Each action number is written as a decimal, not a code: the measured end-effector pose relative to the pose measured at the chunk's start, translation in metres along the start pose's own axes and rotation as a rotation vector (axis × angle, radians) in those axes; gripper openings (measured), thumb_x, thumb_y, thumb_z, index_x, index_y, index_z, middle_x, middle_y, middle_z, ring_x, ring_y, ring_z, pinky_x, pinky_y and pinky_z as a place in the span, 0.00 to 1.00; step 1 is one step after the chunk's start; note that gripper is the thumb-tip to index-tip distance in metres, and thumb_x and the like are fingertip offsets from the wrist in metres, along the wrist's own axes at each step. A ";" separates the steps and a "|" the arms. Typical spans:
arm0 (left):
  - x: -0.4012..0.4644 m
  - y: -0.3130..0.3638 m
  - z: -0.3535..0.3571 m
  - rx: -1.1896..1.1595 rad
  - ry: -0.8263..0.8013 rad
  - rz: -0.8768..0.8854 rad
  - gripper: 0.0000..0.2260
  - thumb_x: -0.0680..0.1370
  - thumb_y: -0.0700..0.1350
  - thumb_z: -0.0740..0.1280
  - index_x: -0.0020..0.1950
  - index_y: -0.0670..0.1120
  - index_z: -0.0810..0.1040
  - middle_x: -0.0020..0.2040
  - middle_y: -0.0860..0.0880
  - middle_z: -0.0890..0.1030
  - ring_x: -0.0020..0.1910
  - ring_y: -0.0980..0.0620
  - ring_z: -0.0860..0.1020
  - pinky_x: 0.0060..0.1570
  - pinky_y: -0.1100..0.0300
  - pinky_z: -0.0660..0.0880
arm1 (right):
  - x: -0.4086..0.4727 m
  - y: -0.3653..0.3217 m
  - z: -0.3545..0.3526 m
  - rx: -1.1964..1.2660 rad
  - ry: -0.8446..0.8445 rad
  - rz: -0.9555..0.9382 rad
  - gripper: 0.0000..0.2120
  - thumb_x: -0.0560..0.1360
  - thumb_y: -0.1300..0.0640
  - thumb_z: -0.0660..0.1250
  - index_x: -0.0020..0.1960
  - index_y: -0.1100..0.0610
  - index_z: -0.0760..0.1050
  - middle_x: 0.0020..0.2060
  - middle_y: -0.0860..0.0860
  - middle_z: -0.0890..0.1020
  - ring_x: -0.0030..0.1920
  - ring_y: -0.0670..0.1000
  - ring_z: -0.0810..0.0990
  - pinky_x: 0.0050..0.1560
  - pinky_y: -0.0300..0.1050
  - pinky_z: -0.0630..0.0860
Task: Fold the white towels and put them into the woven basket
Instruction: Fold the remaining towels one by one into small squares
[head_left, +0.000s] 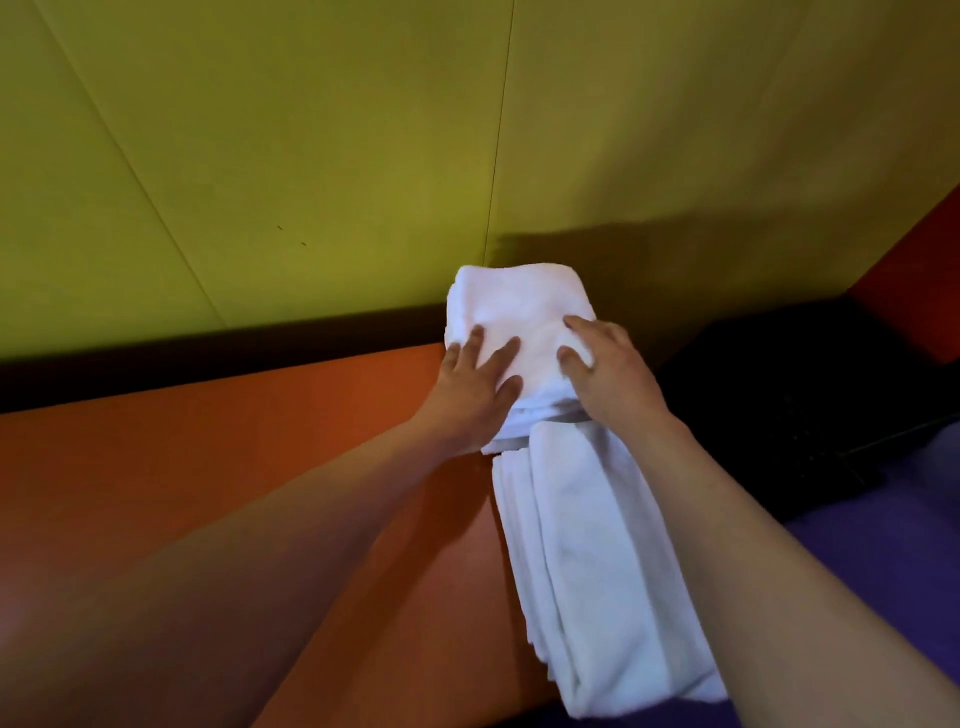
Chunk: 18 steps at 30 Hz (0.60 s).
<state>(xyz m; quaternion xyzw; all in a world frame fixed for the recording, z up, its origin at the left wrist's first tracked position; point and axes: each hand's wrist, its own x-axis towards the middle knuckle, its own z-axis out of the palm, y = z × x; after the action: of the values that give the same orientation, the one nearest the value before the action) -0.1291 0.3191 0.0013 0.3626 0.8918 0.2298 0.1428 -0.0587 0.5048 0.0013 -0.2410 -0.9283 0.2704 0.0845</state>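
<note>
A white towel (587, 545) lies as a long narrow strip on the orange surface (234, 457), running from near me toward the wall. Its far end (519, 306) is doubled back into a thick wad on top of the strip. My left hand (475, 387) lies flat on the left side of that wad, fingers spread. My right hand (605, 371) presses on its right side with fingers bent over the cloth. No woven basket shows clearly in view.
A yellow-green wall (311, 156) with a dark baseboard (208, 348) rises right behind the towel. A dark, shadowed object (810, 395) sits at the right. A purple surface (857, 545) lies at the lower right, and an orange-red panel (914, 270) stands at the far right.
</note>
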 end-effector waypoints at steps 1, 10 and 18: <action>0.000 -0.003 0.004 -0.011 0.021 0.000 0.25 0.86 0.54 0.52 0.83 0.52 0.52 0.83 0.43 0.46 0.81 0.39 0.43 0.79 0.46 0.43 | 0.000 0.001 0.001 0.003 0.018 -0.004 0.23 0.81 0.45 0.60 0.75 0.43 0.66 0.75 0.53 0.65 0.70 0.59 0.71 0.70 0.57 0.69; -0.031 -0.008 -0.021 0.190 0.033 0.024 0.26 0.81 0.51 0.61 0.79 0.55 0.61 0.81 0.45 0.57 0.77 0.40 0.59 0.73 0.44 0.62 | -0.021 -0.029 -0.009 -0.301 0.125 -0.039 0.22 0.80 0.46 0.60 0.73 0.47 0.69 0.71 0.54 0.71 0.67 0.61 0.70 0.66 0.56 0.67; -0.122 -0.016 -0.059 0.381 0.175 0.146 0.18 0.76 0.49 0.60 0.64 0.49 0.76 0.62 0.47 0.77 0.60 0.41 0.75 0.56 0.47 0.73 | -0.096 -0.073 0.007 -0.158 0.309 -0.306 0.16 0.75 0.55 0.66 0.62 0.52 0.78 0.59 0.51 0.82 0.58 0.56 0.78 0.58 0.53 0.71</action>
<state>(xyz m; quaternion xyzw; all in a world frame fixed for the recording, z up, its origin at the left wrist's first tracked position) -0.0782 0.2036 0.0537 0.4251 0.8996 0.0974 -0.0234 -0.0067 0.4003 0.0329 -0.1419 -0.9484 0.1406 0.2463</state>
